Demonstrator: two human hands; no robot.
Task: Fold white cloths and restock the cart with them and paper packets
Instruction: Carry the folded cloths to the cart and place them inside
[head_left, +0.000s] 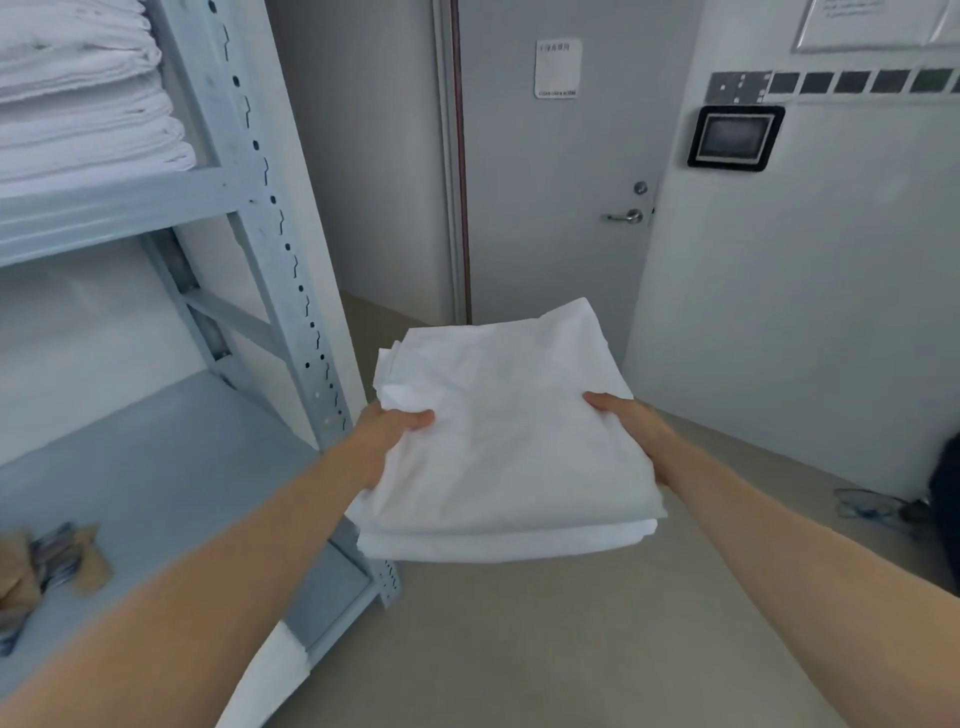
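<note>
1. Both hands are on it: the left hand (387, 436) pinches the near-left edge of the folded white cloth (504, 441), thumb on top and fingers tucked under; the right hand (631, 431) clamps the right edge the same way, thumb over, fingers hidden beneath.
2. The cloth hangs in the air between the hands, out over the floor (519, 649), just right of the metal shelf unit (291, 270) and not yet on anything.
3. Here is the risk: the bundle is several loose layers, and the far-left corner already shows edges splaying. Only the near side edges are held, so the far half could droop or the layers could slide apart, undoing the fold.
4. Another hazard: the shelf's upright post stands close to the left hand, and a swing that way could snag the splayed corner on it.
5. As for storage, the upper shelf carries a stack of folded white linens (88, 104).
6. The lower shelf (171, 467) holds a few brownish paper packets (47, 566) near its front-left; what they contain cannot be made out.
7. No cart is visible in this view.
</note>
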